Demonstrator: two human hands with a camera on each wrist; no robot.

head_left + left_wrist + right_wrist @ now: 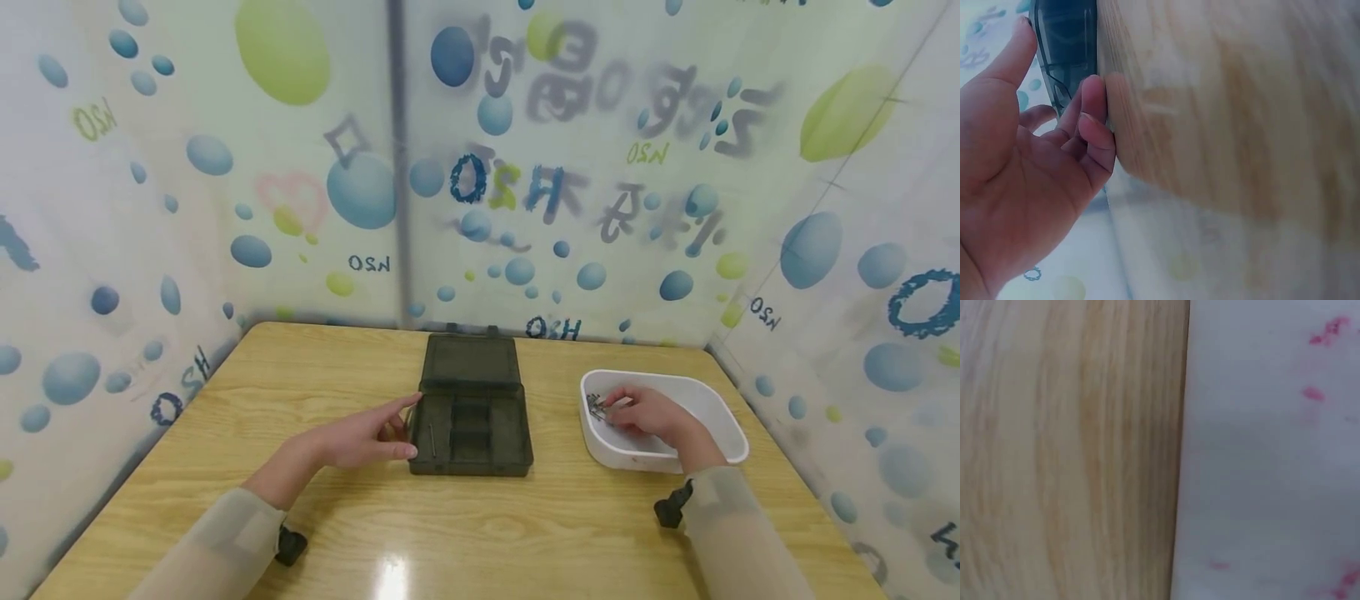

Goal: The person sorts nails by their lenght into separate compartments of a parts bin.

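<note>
A dark translucent organizer box (pixel 491 429) lies on the table with its lid (pixel 472 360) folded back. A thin metal nail or screw (pixel 432 440) is in its left compartment. My left hand (pixel 360 435) is at the box's left side, thumb by the near corner and forefinger by the far end. In the left wrist view, the other fingers (pixel 1094 140) bend loosely beside the box. Inside a white tub (pixel 705 404), my right hand (pixel 648 414) reaches down with bent fingers to a small pile of metal pieces (pixel 595 406). Whether it pinches one is too small to tell.
The wooden table (pixel 330 521) meets patterned curtains (pixel 480 275) at its back and sides. In the right wrist view, the tub's white outer wall (pixel 1266 469) with pink marks stands against the table; the right hand does not show there.
</note>
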